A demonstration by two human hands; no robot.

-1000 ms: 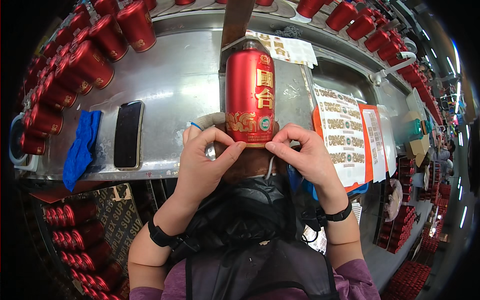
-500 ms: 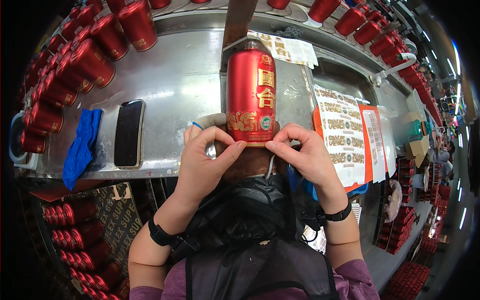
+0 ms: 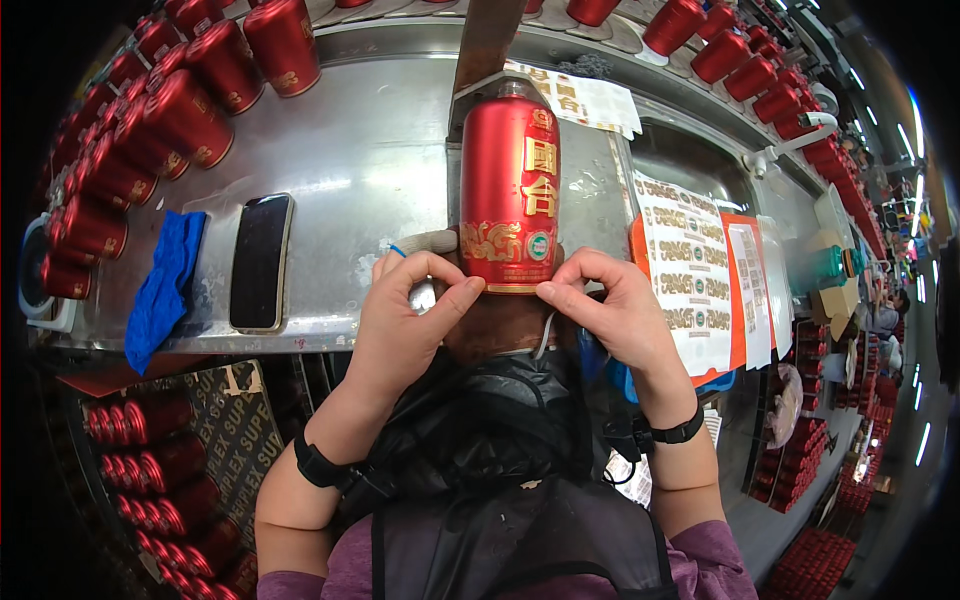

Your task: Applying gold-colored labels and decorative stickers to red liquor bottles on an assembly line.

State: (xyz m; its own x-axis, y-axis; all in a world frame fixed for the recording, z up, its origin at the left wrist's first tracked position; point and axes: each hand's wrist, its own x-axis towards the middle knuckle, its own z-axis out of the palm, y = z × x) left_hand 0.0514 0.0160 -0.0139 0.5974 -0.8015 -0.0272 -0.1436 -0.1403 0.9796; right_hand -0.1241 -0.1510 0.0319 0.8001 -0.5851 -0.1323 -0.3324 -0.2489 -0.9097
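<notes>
A red bottle (image 3: 497,180) with gold lettering, a gold pattern band and a round green label lies in front of me. Its grey-capped neck points away and its base faces me. At the base's left corner, my left hand (image 3: 412,305) has thumb and forefinger pressed together, the thumb tip touching the edge. One of its fingers wears a pale cover with a blue band and reaches along the bottle's left side. My right hand (image 3: 612,308) is closed at the right corner, thumb on the gold-edged rim, other fingers partly hidden.
A phone (image 3: 262,262) and a blue cloth (image 3: 168,285) lie on the metal worktop (image 3: 370,160) to the left. Many red bottles (image 3: 190,118) stand beyond. Printed label sheets (image 3: 684,265) lie on an orange sheet (image 3: 738,300) at right. A brown upright post (image 3: 485,40) rises behind the bottle.
My two thumbs have moved slightly apart along the base edge, the left one out to the corner. The bottle sits a little further right in the picture, as the whole view has shifted.
</notes>
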